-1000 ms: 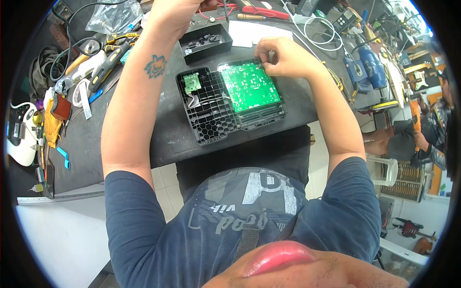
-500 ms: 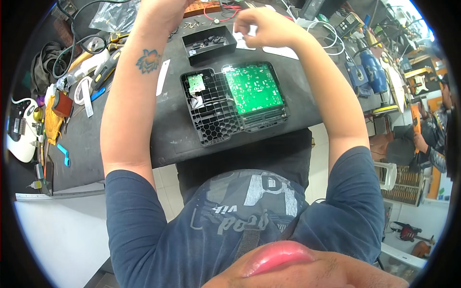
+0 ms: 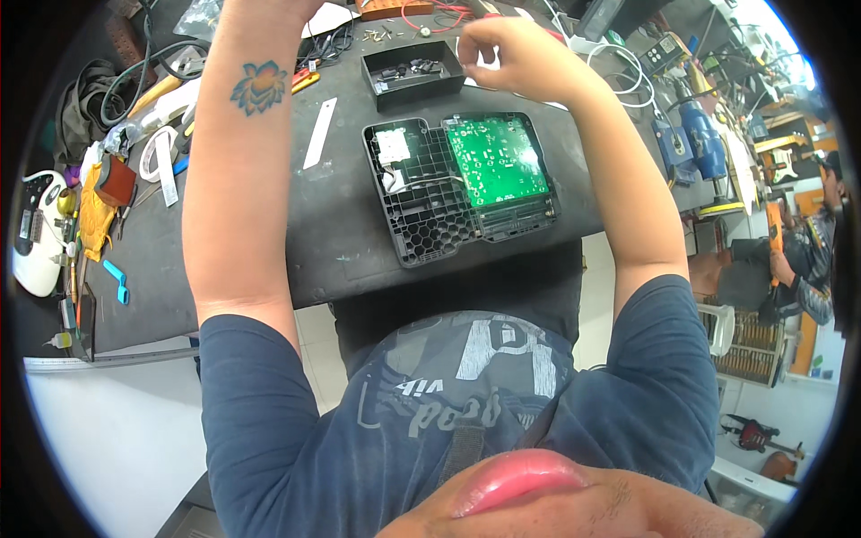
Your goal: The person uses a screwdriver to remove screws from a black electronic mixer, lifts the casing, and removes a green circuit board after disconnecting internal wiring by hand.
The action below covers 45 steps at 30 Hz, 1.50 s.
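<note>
Open black case [image 3: 432, 240] sits mid-table near side, green circuit board [image 3: 498, 163] in its right half. Right hand [image 3: 507, 59] is farther off, by the right end of the black tray [image 3: 421, 94], fingers curled; can't tell from here if they're gripping anything. Left hand [image 3: 289, 9] cut off far left, grip unreadable to me.

Left hand [image 3: 291, 7] mostly past the top edge, fingers hidden — any hold impossible to tell.

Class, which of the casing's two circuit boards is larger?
The green board in the right half of the casing; the small board in its upper left corner covers far less.
</note>
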### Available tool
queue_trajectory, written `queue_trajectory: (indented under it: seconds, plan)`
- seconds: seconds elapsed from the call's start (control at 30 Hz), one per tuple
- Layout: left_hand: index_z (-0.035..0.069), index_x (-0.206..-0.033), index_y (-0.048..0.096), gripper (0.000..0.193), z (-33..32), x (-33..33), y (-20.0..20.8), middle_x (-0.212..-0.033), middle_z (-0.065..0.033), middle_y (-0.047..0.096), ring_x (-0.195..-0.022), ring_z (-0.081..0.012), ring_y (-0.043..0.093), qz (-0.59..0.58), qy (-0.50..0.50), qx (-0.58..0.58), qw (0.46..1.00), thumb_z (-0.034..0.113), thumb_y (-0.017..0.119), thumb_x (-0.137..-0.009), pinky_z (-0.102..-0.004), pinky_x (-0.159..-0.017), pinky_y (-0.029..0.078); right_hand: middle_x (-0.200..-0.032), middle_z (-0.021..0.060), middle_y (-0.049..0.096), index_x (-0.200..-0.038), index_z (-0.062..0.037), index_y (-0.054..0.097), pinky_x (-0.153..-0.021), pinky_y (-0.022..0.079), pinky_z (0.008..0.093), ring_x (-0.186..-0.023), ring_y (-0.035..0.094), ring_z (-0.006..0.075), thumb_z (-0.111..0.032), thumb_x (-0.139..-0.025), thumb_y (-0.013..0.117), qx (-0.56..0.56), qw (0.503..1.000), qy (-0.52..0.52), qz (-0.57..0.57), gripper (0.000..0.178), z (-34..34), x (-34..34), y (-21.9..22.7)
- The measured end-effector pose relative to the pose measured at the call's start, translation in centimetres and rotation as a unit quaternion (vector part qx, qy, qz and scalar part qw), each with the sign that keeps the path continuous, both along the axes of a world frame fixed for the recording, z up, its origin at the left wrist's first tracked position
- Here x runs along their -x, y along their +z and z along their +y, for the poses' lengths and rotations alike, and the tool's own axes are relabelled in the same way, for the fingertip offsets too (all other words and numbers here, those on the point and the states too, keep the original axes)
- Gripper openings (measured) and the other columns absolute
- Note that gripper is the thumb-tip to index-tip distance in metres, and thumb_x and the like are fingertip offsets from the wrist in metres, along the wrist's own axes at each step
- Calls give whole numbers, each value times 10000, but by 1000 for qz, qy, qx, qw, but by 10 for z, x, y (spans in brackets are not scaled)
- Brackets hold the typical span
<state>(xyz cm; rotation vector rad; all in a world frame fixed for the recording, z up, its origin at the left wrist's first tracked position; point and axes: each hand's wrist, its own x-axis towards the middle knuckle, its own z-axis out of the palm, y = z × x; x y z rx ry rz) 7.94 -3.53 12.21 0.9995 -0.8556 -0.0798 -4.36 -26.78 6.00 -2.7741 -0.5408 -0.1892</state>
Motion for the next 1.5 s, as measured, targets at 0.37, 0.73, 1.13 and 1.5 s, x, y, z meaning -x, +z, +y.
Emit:
queue_trajectory:
  seconds: [0.37, 0.73, 1.13, 1.5]
  plan:
    - [22, -960, 713, 44, -7, 8, 5, -866, -77, 740, -687, -96, 670, -11, -23, 12, 1000, 63, 720, -975, -198, -611, 546, -984, 91, 668, -950, -41, 689, -838, 560, 412, -951, 678, 312, -112, -835, 758, 7, 999, 33, -38, 151, 21, 46, -35]
    - [16, -957, 713, 51, -6, 7, 7, -863, -86, 738, -686, -98, 664, -20, -19, 17, 999, 63, 719, -976, -204, -604, 536, -955, 103, 673, -905, -25, 681, -822, 573, 431, -915, 684, 330, -105, -829, 728, 22, 994, 36, -103, 120, 31, 50, -43]
    - [5, -972, 711, 52, -11, 8, 5, -860, -82, 733, -691, -94, 659, 2, -26, 16, 1000, 51, 733, -963, -195, -609, 538, -958, 101, 668, -919, -34, 639, -823, 563, 408, -931, 674, 325, -64, -807, 722, 10, 997, 28, -74, 143, 28, 42, -46]
    - [7, -962, 712, 57, -15, 8, 3, -854, -73, 732, -689, -92, 655, 1, -11, -5, 1000, 55, 742, -957, -195, -610, 531, -947, 115, 733, -961, -29, 700, -802, 563, 398, -881, 704, 292, -86, -820, 721, -98, 995, 0, 20, 153, 15, 23, -35]
